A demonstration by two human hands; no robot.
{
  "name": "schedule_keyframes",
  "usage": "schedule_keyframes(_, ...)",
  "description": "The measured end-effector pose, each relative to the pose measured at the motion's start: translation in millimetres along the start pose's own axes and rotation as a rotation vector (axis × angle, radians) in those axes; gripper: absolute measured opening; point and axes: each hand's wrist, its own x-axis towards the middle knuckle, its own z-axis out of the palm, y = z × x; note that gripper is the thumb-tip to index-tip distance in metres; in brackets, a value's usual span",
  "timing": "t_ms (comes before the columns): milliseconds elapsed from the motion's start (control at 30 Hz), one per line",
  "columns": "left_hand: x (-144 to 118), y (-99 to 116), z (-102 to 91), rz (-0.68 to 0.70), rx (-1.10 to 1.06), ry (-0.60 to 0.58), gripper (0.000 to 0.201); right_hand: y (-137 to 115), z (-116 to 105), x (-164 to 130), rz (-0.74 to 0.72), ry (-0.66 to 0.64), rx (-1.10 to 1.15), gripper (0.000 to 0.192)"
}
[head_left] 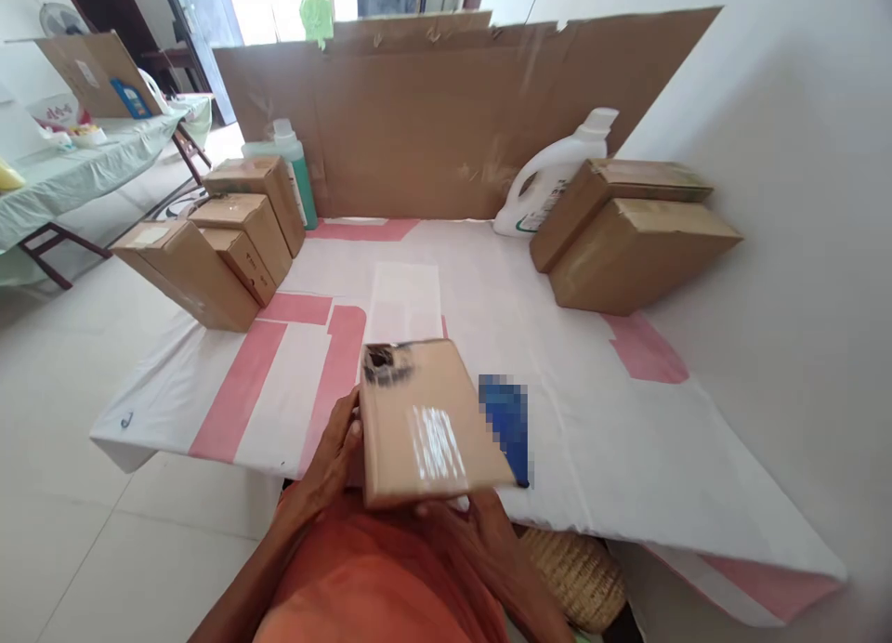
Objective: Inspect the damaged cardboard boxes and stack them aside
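The left hand [334, 462] grips a small box [428, 420], fingers [354, 429] curled on its left edge; the right hand [480, 518] supports it beneath, fingers mostly hidden; a blue object [508, 425] lies just right of them.

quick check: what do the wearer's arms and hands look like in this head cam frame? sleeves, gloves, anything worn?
Both hands are bare: no gloves on the left hand or the right hand. No rings, watch or bands show on the visible fingers or wrists. Forearms are uncovered, no sleeves reaching them. An orange garment covers the torso below.
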Motion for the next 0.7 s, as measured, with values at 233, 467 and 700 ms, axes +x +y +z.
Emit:
schedule_keyframes(233, -23.7, 30.4, -69.7, 0.154, 0.268, 0.183, 0.07, -73.2, 15.2, 76.2, 0.027, 0.133, 0.319, 0.109)
schedule_keyframes(467, 6.4, 58.7, -90.0, 0.141, 0.271, 0.303, 0.079, -81.8, 10.2, 110.4, 0.14, -0.384, 0.582, 0.102)
schedule_keyframes(700, 66.8, 26.3, -91.9, -0.03, -0.027, 0.404, 0.091, -71.6, 35.1, 151.8, -0.102, -0.259, 0.381, 0.094)
